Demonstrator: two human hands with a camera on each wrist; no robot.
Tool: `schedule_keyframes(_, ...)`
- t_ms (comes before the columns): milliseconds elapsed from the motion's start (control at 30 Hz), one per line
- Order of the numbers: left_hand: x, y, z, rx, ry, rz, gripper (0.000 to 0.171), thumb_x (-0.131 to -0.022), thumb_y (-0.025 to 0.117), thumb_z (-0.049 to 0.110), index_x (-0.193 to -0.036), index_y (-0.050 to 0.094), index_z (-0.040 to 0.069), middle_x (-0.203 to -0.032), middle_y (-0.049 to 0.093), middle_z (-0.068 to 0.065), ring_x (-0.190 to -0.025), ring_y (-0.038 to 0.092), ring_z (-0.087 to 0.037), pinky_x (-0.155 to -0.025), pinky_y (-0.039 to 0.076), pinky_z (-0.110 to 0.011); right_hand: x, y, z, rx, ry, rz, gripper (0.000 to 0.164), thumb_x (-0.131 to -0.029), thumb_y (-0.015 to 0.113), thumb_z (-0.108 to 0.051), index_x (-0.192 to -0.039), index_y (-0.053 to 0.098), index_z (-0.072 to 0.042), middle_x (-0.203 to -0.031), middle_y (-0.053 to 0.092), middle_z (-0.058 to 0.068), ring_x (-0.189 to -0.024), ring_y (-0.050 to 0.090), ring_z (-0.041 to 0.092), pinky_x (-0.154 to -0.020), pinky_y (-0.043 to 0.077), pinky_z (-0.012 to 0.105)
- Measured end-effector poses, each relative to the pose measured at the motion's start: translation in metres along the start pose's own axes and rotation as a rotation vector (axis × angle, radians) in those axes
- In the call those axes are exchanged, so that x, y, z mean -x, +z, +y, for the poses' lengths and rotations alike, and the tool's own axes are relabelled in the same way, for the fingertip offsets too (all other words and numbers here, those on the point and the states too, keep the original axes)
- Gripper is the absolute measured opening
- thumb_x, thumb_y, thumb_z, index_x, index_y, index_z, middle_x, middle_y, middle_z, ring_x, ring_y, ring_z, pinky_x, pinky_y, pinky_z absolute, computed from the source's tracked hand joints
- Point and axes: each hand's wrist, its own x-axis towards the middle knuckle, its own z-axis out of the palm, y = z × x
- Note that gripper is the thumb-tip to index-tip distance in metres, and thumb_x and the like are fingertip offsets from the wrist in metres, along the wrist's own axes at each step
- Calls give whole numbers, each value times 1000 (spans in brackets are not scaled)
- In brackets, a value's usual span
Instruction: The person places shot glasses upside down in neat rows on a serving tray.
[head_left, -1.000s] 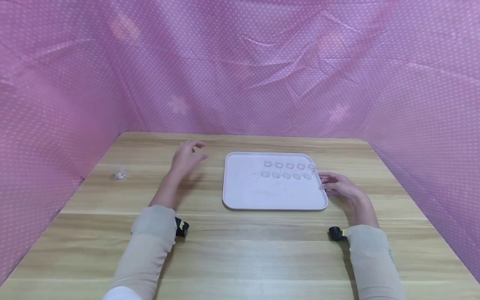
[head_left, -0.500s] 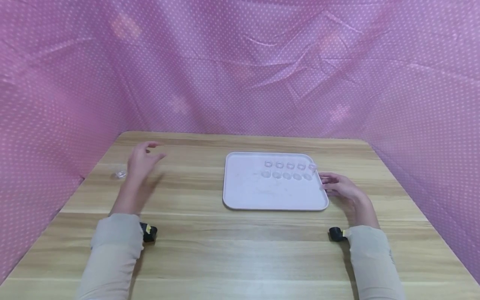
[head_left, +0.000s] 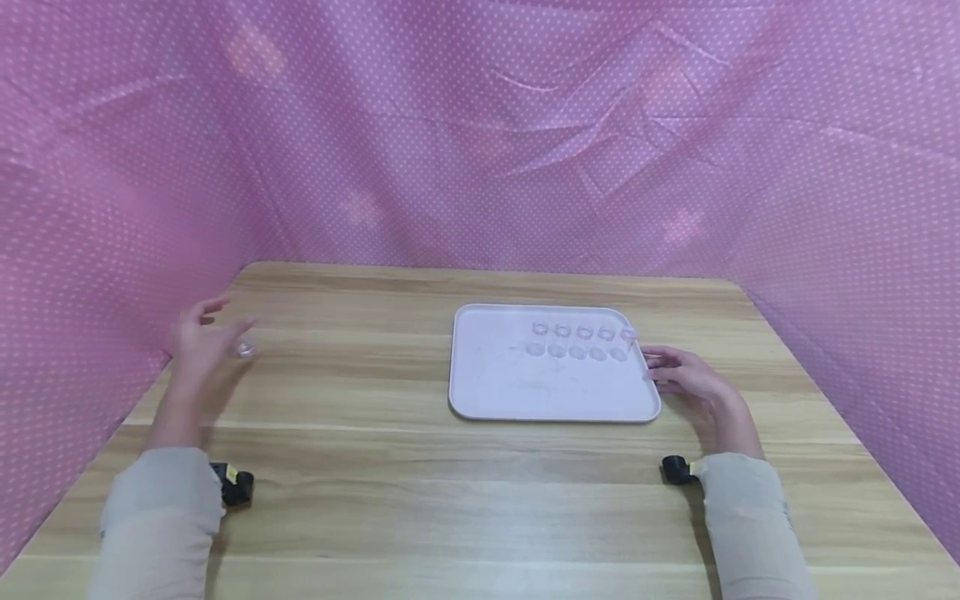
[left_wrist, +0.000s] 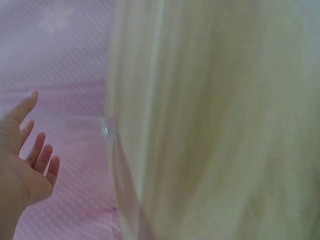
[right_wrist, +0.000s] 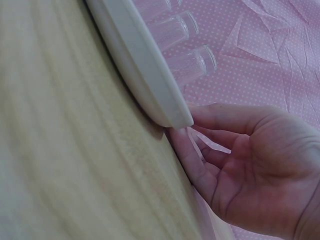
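My left hand point(head_left: 198, 337) reaches beside a small clear glass point(head_left: 245, 350) at the table's left, fingers spread and holding nothing. In the left wrist view the blurred glass stands upright, apart from the fingers. My right hand point(head_left: 686, 375) holds the right edge of a white tray point(head_left: 555, 396); in the right wrist view the tray's rim point(right_wrist: 172, 117) sits between its digits. On the tray stands a row of several clear glasses point(head_left: 584, 333). Seen from the right wrist, these glasses point(right_wrist: 192, 65) have their thick bases upward.
The wooden table point(head_left: 420, 517) lies under everything. Pink dotted cloth point(head_left: 480, 150) hangs behind it and along both sides. Black wrist cameras point(head_left: 238, 487) sit at both cuffs, close over the table.
My left hand has swept left across the table, from near the tray to the lone glass, fingers still spread. The right hand has kept its place at the tray's edge.
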Motion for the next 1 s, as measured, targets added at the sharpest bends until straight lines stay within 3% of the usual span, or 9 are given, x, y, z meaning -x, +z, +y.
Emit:
schedule_keyframes(133,3,-6,-10,125,-59,-91,77,-79,66,47,-144,28,29,-142,14,-17,-118,29,-31,-97,33,-47,2,-2,-1,9,9,11,57,-88,52,3,-138,26,9,-116,45,22,-90,57,10,-83,48,29)
schedule_keyframes(233,2,-9,-19,139,-64,-165,82,-80,66,46,-146,19,30,-144,13,-19,-123,25,-36,-98,32,-48,3,-2,-1,20,9,9,57,-89,52,2,-139,26,8,-119,43,24,-91,56,10,-83,48,30)
schedule_keyframes(367,-3,-9,-33,152,-59,-241,89,-82,66,39,-148,9,22,-144,18,-17,-124,29,-33,-96,37,-38,3,-2,-1,12,9,7,57,-89,52,2,-139,26,8,-119,42,25,-91,56,11,-84,47,30)
schedule_keyframes(567,-12,-7,-52,440,-106,-292,90,-81,71,13,-147,9,8,-121,34,-7,-105,44,-15,-90,42,-27,2,-3,-3,6,18,-1,58,-88,52,3,-139,24,9,-120,42,25,-90,57,10,-85,47,30)
schedule_keyframes(667,-12,-6,-56,478,-78,-285,87,-80,71,8,-144,12,-1,-112,37,-4,-97,45,-11,-85,44,-22,2,-3,-3,12,12,-12,57,-89,51,3,-139,24,9,-120,41,26,-91,56,10,-84,47,30)
schedule_keyframes(733,-11,-5,-57,405,-54,-265,82,-81,70,9,-142,16,-6,-110,39,-5,-93,45,-10,-81,45,-17,2,-3,-3,16,6,-21,56,-90,50,3,-139,23,10,-119,43,25,-91,56,10,-84,47,30)
schedule_keyframes(867,-9,-5,-61,162,-26,-221,76,-84,68,20,-138,24,-11,-114,42,-10,-90,45,-5,-79,43,-13,2,-3,0,1,9,-23,56,-90,49,4,-139,24,9,-112,48,18,-92,55,10,-83,48,31)
schedule_keyframes(1000,-11,-3,-63,-16,-32,-201,77,-85,66,31,-138,26,-9,-127,39,-21,-101,45,-16,-93,40,-26,1,-3,1,-17,4,-24,56,-89,49,5,-139,24,9,-110,49,15,-91,55,11,-83,48,32)
